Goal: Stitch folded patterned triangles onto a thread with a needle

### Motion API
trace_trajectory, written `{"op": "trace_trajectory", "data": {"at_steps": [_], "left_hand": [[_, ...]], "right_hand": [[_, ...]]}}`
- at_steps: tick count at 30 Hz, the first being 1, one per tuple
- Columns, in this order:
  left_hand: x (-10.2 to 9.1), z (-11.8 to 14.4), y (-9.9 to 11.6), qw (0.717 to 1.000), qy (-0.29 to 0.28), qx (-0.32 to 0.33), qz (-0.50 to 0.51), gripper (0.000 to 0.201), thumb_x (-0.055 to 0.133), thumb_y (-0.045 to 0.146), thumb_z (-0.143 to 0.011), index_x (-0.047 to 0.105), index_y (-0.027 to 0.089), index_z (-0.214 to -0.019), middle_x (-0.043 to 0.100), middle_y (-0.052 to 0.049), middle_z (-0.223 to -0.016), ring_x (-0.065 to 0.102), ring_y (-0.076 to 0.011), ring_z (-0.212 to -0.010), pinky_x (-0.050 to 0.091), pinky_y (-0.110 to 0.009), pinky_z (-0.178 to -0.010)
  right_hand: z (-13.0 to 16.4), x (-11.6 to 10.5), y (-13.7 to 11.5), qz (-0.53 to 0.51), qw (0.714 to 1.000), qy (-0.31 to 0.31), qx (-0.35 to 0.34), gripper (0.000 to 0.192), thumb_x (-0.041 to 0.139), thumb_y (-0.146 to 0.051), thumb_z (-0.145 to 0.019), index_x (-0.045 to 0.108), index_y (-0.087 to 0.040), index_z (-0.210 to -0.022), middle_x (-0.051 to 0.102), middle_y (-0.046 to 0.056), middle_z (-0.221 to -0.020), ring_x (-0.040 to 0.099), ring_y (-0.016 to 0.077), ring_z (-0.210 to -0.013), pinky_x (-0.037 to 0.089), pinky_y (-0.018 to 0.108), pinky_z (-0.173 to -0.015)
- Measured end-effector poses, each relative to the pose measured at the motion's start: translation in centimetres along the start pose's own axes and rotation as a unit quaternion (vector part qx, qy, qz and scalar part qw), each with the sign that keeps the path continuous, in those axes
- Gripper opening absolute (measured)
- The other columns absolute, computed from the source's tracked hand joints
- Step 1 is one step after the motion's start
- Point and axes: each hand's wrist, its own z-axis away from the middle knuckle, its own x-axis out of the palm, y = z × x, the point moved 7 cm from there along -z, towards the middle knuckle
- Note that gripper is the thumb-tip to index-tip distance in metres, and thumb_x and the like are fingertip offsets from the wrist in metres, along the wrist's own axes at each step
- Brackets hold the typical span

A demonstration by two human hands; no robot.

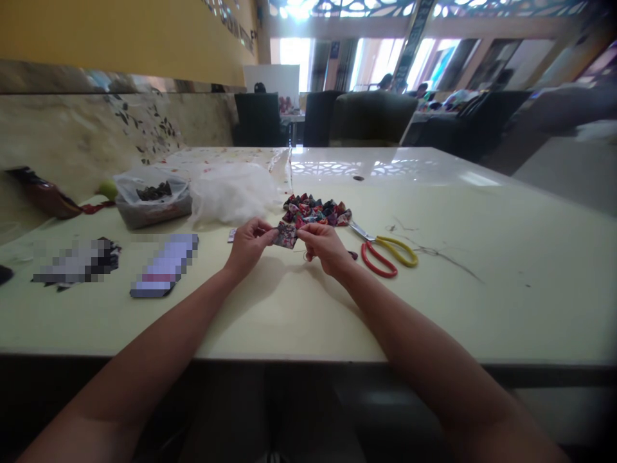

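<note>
Between my two hands a small square of dark patterned fabric is held up just above the table. My left hand pinches its left edge, and my right hand pinches its upper right corner. Right behind them lies a cluster of folded, colourful patterned fabric pieces. Scissors with one red and one yellow handle loop rest to the right of my right hand, blades pointing toward the cluster. A small dark object shows partly beside my right wrist.
On the left are a pixelated phone-like object, a pixelated dark pile, a plastic bag with dark contents and a white translucent bag. Loose threads lie right of the scissors. Chairs and people are beyond the table.
</note>
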Motion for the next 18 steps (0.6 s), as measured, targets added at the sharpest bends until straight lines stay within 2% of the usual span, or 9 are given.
{"op": "trace_trajectory", "data": {"at_steps": [2, 4, 6, 8, 10, 14, 18], "left_hand": [[0.0, -0.1, 0.2, 1.000, -0.002, 0.008, 0.022, 0.026, 0.087, 0.036, -0.071, 0.068, 0.019, -0.076, 0.068, 0.000, -0.073, 0.063, -0.0136, -0.068, 0.054, -0.029, -0.069], [0.2, -0.1, 0.3, 0.999, -0.018, 0.008, 0.046, 0.027, 0.088, 0.036, -0.069, 0.068, 0.019, -0.076, 0.072, -0.003, -0.089, 0.066, -0.0152, -0.080, 0.056, -0.030, -0.076], [0.5, -0.1, 0.2, 0.997, -0.042, -0.010, 0.061, 0.029, 0.090, 0.036, -0.067, 0.069, 0.018, -0.074, 0.074, -0.007, -0.107, 0.069, -0.0176, -0.092, 0.057, -0.031, -0.082], [0.9, -0.1, -0.1, 0.994, -0.068, -0.036, 0.077, 0.032, 0.093, 0.038, -0.065, 0.068, 0.017, -0.073, 0.074, -0.009, -0.116, 0.070, -0.0190, -0.096, 0.057, -0.033, -0.084], [1.0, 0.0, -0.2, 0.991, -0.078, -0.051, 0.091, 0.034, 0.093, 0.039, -0.064, 0.068, 0.017, -0.072, 0.076, -0.009, -0.110, 0.070, -0.0184, -0.090, 0.057, -0.033, -0.083], [0.6, -0.1, -0.1, 0.995, -0.052, -0.046, 0.071, 0.031, 0.092, 0.036, -0.066, 0.069, 0.017, -0.074, 0.073, -0.002, -0.076, 0.064, -0.0136, -0.069, 0.052, -0.029, -0.071], [0.2, -0.2, 0.0, 0.998, -0.033, -0.031, 0.046, 0.029, 0.089, 0.036, -0.067, 0.069, 0.017, -0.075, 0.072, -0.001, -0.071, 0.063, -0.0129, -0.066, 0.050, -0.028, -0.068]], "right_hand": [[-0.1, 0.0, -0.1, 0.005, 1.000, 0.001, -0.002, 0.025, 0.081, -0.037, -0.073, 0.064, -0.019, -0.069, 0.042, -0.010, -0.052, 0.034, 0.0044, -0.043, 0.038, 0.020, -0.037], [-0.1, 0.0, -0.2, 0.010, 1.000, -0.002, -0.007, 0.026, 0.080, -0.038, -0.072, 0.064, -0.019, -0.068, 0.043, -0.009, -0.053, 0.035, 0.0041, -0.043, 0.038, 0.020, -0.036], [-0.1, 0.1, -0.3, 0.014, 1.000, -0.010, -0.016, 0.026, 0.079, -0.039, -0.070, 0.064, -0.018, -0.067, 0.046, -0.009, -0.054, 0.037, 0.0040, -0.043, 0.038, 0.020, -0.036], [-0.1, 0.3, -0.5, 0.022, 0.999, -0.025, -0.026, 0.025, 0.078, -0.039, -0.070, 0.066, -0.018, -0.068, 0.049, -0.008, -0.056, 0.040, 0.0041, -0.042, 0.038, 0.020, -0.036], [-0.1, 0.5, -0.5, 0.035, 0.998, -0.037, -0.035, 0.023, 0.076, -0.039, -0.071, 0.067, -0.017, -0.069, 0.053, -0.006, -0.059, 0.041, 0.0040, -0.042, 0.038, 0.019, -0.035], [-0.3, 0.6, -0.4, 0.067, 0.995, -0.046, -0.049, 0.020, 0.073, -0.035, -0.075, 0.066, -0.018, -0.068, 0.053, -0.006, -0.060, 0.042, 0.0038, -0.041, 0.036, 0.019, -0.034], [-0.3, 0.5, -0.3, 0.075, 0.995, -0.043, -0.050, 0.017, 0.073, -0.032, -0.079, 0.068, -0.018, -0.071, 0.053, -0.006, -0.060, 0.042, 0.0039, -0.042, 0.037, 0.019, -0.035]]}}
